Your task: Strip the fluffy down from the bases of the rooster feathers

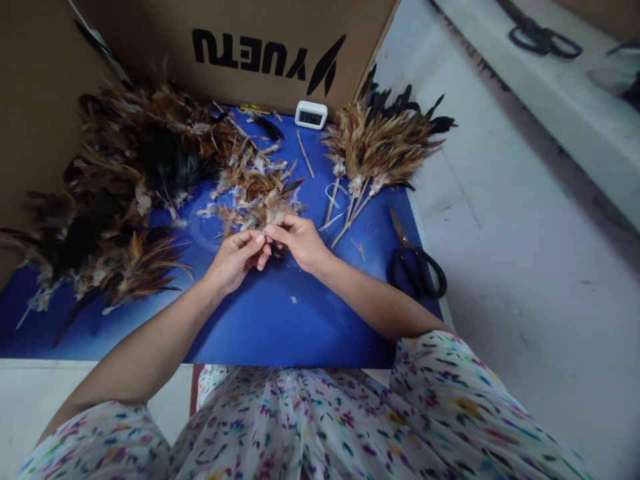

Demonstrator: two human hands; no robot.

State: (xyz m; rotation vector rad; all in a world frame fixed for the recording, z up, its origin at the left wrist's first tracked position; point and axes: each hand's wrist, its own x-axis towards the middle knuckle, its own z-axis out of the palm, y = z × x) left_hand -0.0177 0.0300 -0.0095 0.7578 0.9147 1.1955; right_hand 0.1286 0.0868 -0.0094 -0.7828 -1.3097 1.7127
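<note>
My left hand and my right hand meet over the blue tabletop, thumbs and fingertips pinched close together. Between them is a small fluffy brown feather, its tuft showing above my fingers; its lower end is hidden by them. Just beyond my hands lies a loose heap of short brown feathers with pale bases. To the right of it rest several feather bunches on sticks, brown with black tips. A white ribbon curls by the sticks.
Large piles of brown and black feathers cover the left side. Black-handled scissors lie near the right edge. A cardboard box stands behind a white digital timer and a thin stick. More scissors lie on a ledge.
</note>
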